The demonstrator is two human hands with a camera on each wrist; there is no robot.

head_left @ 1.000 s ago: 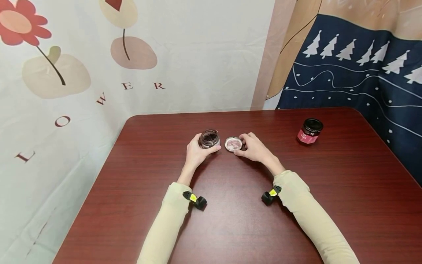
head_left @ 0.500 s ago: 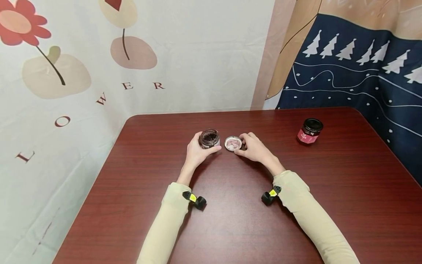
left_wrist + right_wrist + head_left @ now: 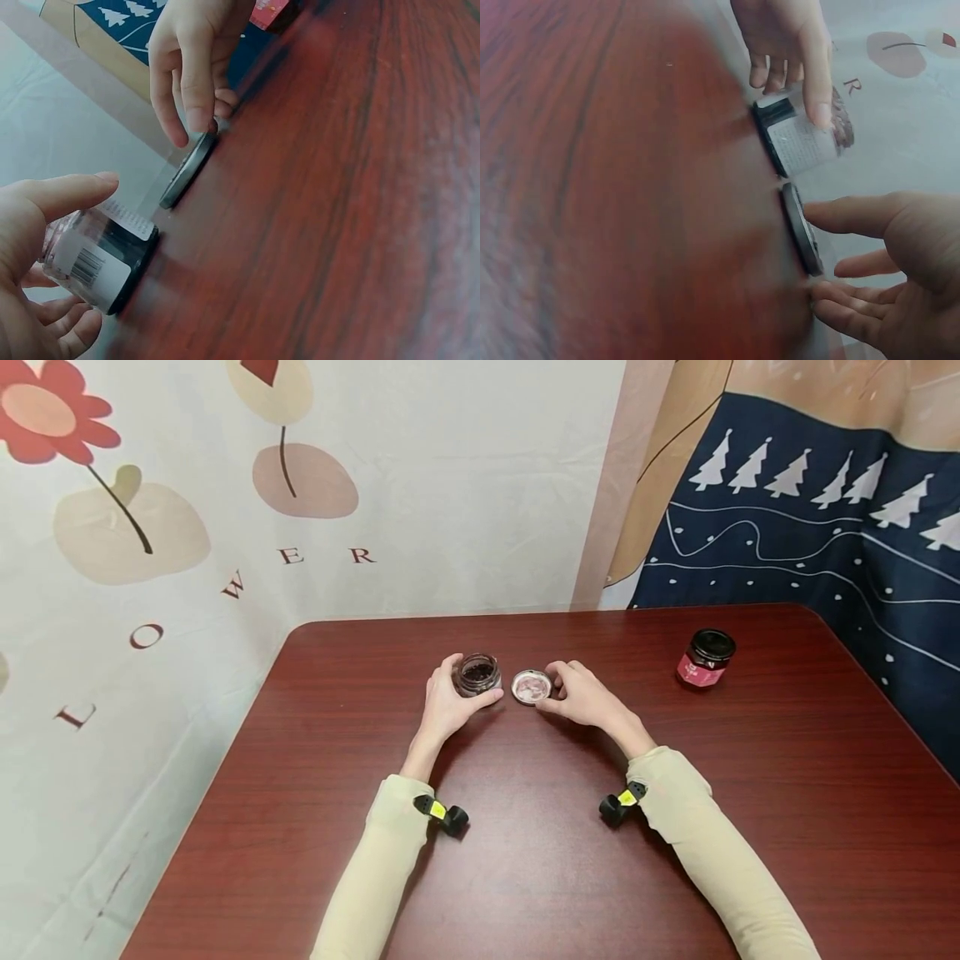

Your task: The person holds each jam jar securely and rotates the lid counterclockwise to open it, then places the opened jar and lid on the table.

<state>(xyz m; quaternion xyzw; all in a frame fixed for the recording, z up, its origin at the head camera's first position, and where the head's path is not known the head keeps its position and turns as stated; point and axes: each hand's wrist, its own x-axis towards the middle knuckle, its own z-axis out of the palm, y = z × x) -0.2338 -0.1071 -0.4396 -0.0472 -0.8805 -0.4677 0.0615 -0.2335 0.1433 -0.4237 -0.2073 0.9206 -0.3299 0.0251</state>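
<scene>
An uncapped glass jar (image 3: 478, 677) with dark contents stands upright on the table. My left hand (image 3: 447, 705) is loosely around its left side, the thumb straight along the near side. In the left wrist view the jar (image 3: 101, 259) shows a white barcode label, and the lower fingers are apart from the glass. Just right of the jar lies its lid (image 3: 532, 687), inner side up and smeared. My right hand (image 3: 585, 695) is beside the lid with loose fingers. In the right wrist view its thumb is close to the lid (image 3: 801, 229); whether it touches is unclear.
A second jar (image 3: 705, 660), with a black lid and pink label, stands at the right rear of the brown table (image 3: 525, 877). Behind the table hang a pale printed cloth (image 3: 465, 485) and a dark blue cloth (image 3: 795, 543) with white trees.
My left fingers have lifted slightly along the jar's far side. My right hand and forearm have shifted slightly right, the thumb drawing back from the lid. Jar and lid stay in place.
</scene>
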